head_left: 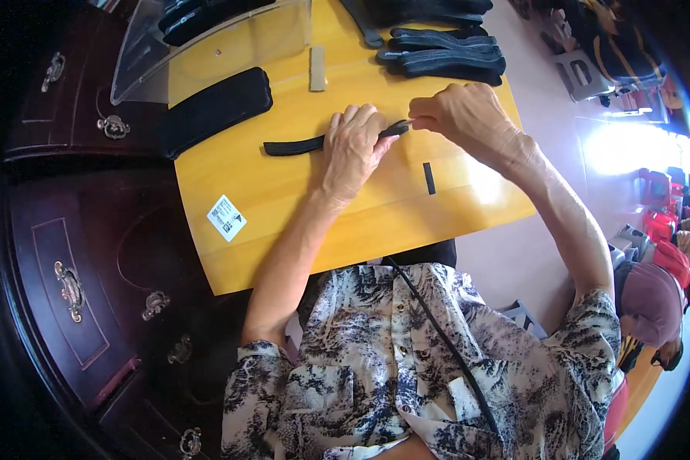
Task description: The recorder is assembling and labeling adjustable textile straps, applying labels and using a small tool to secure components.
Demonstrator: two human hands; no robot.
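A black fabric strap (294, 146) lies across the yellow table, its free end pointing left. My left hand (351, 146) is closed over the strap's middle, with thumb and fingers gripping it near its right end. My right hand (464, 119) is pinched at that right end, fingertips pressed together; a small pale edge shows there, but what it holds is too small to make out. Below the right hand, a short black strip (429, 178) rests apart on the tabletop.
Bundled black straps (445, 54) lie at the far right of the table (345, 238). A clear plastic bin (230, 47) with black items stands far left, near a black padded piece (218, 111). A tan strip (317, 70) and white label (226, 218) lie flat. Dark drawers (69, 284) flank the left.
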